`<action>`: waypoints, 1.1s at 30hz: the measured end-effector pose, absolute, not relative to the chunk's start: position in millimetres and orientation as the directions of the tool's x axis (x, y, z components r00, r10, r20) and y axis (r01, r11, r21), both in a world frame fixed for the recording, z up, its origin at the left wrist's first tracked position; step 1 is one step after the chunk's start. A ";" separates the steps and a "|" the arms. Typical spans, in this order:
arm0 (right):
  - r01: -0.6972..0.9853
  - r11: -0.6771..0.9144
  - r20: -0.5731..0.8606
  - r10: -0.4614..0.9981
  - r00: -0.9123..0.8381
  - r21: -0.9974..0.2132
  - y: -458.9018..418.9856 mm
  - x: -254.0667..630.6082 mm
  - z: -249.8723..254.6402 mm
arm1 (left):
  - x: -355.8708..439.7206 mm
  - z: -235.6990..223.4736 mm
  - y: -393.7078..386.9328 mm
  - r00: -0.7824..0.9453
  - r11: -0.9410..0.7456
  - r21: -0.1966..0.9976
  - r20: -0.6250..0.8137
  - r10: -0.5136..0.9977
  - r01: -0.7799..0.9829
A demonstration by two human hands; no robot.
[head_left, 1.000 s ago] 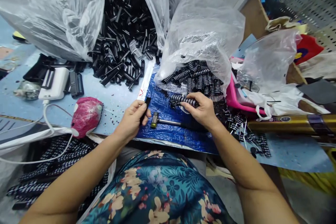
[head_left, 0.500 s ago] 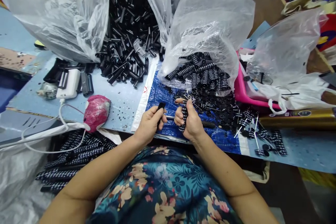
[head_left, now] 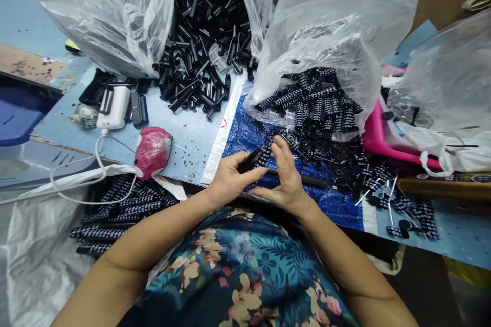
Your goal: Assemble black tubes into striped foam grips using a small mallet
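Note:
My left hand point(head_left: 230, 181) grips a short black plastic tube point(head_left: 248, 160) over the blue tarp point(head_left: 245, 133). My right hand point(head_left: 286, 176) holds a black roller with white studs point(head_left: 264, 155), its end meeting the tube's end. The two hands touch each other at the table's near edge. A heap of studded rollers point(head_left: 314, 107) spills from a clear bag point(head_left: 337, 25) just beyond my right hand. A pile of plain black tubes point(head_left: 199, 61) lies behind my left hand. A hammer handle point(head_left: 312, 181) shows under my right hand.
A pink wrapped bundle point(head_left: 152, 149) and a white charger with cable point(head_left: 113, 110) lie at the left. A pink tray point(head_left: 374, 135) and more clear bags stand at the right. Loose pins and caps point(head_left: 387, 199) scatter by the right edge. A sack of finished rollers point(head_left: 115, 209) sits below the table.
My right hand took a studded roller from the heap and carried it back toward me. Both hands have come together, and the roller's end now meets the tube. The camera has tilted down.

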State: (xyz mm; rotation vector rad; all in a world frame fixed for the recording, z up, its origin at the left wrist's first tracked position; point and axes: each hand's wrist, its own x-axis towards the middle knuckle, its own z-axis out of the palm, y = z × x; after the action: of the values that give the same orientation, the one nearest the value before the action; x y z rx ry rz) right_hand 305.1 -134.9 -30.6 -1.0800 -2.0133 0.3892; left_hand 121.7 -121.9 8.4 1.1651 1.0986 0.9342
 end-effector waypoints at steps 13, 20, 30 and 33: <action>0.617 0.673 0.651 0.688 -0.320 -0.408 -146.9 295.5 -22.0 | 130.3 11.0 -124.3 0.216 0.319 0.906 -0.264 0.940 -0.279; 0.553 0.654 0.526 0.752 -0.397 -0.517 -146.5 297.9 -24.2 | 113.7 6.3 -113.8 0.513 0.687 0.640 -0.485 0.708 -0.344; 0.875 0.400 0.299 0.900 -0.318 -0.272 -157.9 331.0 -43.8 | 58.9 -12.9 -76.7 0.198 0.007 0.937 -0.081 0.977 0.348; 0.838 0.423 0.416 0.869 -0.267 -0.346 -157.0 325.4 -36.1 | 46.2 -15.0 -62.1 0.268 -0.020 0.887 -0.119 0.956 0.462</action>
State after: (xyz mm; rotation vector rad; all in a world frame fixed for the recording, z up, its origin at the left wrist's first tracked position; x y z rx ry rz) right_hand 325.4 -157.0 -36.1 -1.4381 -2.1315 0.0753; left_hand 46.2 -62.1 -15.0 1.6299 1.3321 0.6831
